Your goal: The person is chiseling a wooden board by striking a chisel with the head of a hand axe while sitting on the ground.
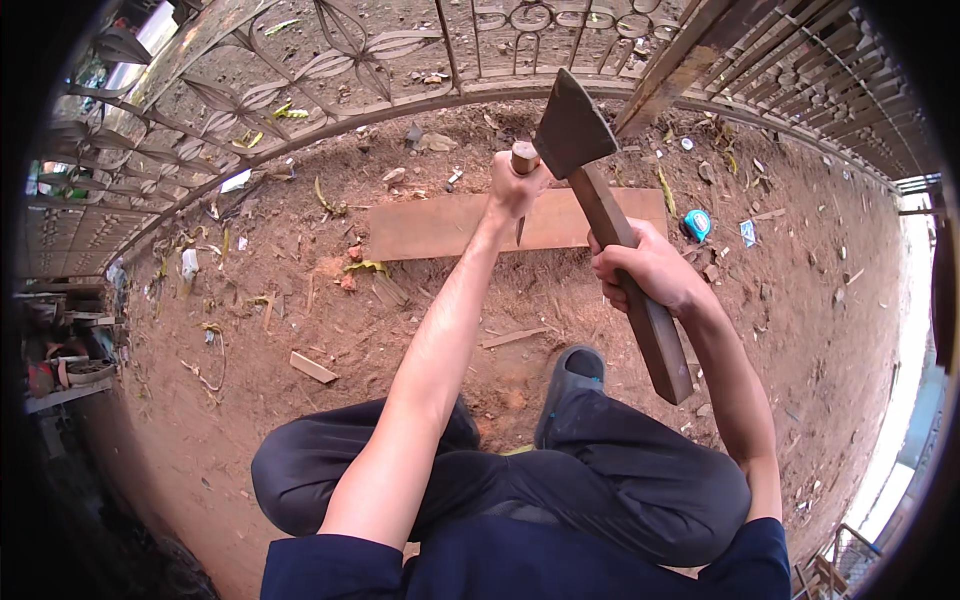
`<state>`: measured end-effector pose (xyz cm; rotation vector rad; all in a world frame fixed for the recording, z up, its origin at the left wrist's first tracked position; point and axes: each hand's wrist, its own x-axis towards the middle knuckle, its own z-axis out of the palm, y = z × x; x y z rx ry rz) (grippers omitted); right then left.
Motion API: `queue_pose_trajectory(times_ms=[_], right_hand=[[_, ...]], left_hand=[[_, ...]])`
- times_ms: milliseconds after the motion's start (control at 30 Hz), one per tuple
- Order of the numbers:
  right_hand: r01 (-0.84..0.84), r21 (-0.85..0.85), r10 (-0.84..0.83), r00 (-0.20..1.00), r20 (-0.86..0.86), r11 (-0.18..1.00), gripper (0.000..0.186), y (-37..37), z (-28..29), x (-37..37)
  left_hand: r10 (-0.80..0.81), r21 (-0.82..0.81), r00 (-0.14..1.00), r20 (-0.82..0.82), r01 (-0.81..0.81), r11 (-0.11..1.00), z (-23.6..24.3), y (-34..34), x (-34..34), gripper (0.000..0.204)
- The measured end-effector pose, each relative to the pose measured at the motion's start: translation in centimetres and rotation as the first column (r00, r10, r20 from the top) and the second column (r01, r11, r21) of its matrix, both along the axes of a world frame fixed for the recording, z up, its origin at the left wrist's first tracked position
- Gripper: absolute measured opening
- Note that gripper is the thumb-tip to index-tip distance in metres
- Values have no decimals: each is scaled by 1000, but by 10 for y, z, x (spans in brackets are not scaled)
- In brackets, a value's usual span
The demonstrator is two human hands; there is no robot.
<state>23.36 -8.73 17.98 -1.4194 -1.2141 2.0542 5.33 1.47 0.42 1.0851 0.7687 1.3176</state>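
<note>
Axe (604, 208) is grasped in your right hand (648, 268), its metal head raised just right of the chisel-like tool (524, 157). Your left hand (516, 190) is clenched around that tool, blade pointing down over the brown board (430, 228); whether the tip touches, I cannot tell. The board lies flat on the dirt ground (800, 300) before you, a blue tape measure (697, 225) near its right end.

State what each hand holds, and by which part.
The right hand grips an axe around the middle of its wooden handle; the left hand grips a chisel-like tool by its handle.
</note>
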Motion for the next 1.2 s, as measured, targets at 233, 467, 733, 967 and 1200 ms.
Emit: queue_pose_trajectory(times_ms=[233, 467, 733, 967, 1200], right_hand=[[62, -90, -63, 998, -4, 994, 12, 7, 43, -28], [41, 289, -52, 998, 30, 956, 18, 14, 46, -33], [-23, 22, 18, 985, 171, 1000, 11, 18, 12, -25], [35, 345, -56, 997, 51, 938, 15, 13, 67, -32], [-68, 89, 43, 967, 252, 994, 13, 8, 3, -28]], left_hand=[[-24, -12, 994, 109, 25, 1000, 1, -1, -8, 21], [18, -58, 998, 54, -15, 998, 3, 0, -10, 19], [6, -17, 1000, 28, -5, 1000, -1, -2, -2, 25], [12, -7, 1000, -18, -12, 1000, -2, -5, -4, 23], [46, 35, 998, 49, -47, 998, -5, 0, 1, 24]])
